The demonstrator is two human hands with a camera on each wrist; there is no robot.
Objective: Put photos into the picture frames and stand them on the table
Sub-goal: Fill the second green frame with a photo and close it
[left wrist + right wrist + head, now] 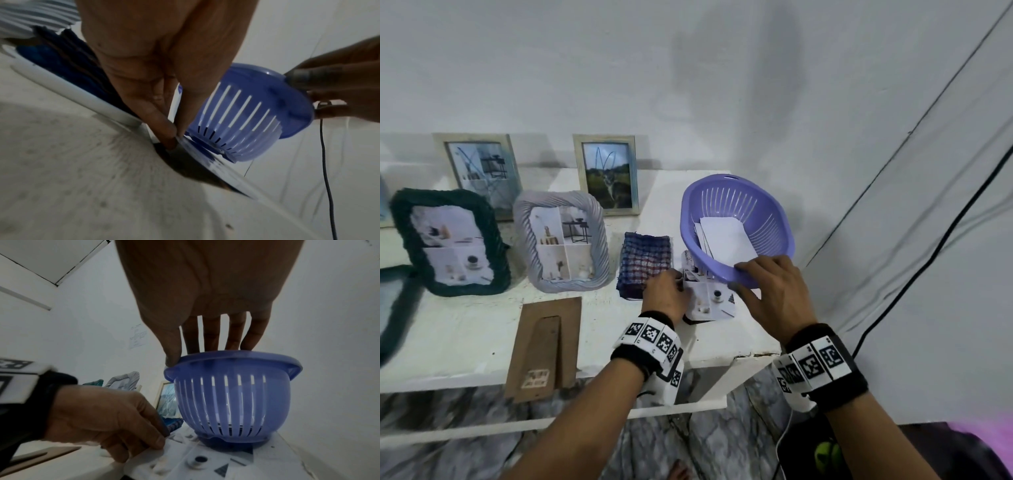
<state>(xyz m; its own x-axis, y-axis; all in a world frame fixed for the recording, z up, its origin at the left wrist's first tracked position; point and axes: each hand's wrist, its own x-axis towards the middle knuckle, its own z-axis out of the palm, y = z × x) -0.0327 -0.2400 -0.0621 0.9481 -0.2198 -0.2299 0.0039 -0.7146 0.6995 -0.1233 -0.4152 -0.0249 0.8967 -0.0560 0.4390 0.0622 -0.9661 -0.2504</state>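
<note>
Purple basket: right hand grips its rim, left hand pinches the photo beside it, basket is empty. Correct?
Not empty. The head view shows white sheets lying inside the purple basket. The rest holds: right hand grips the rim, left hand pinches the photo.

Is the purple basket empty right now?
No, the purple basket holds white sheets of paper, seen lying inside it in the head view.
</note>
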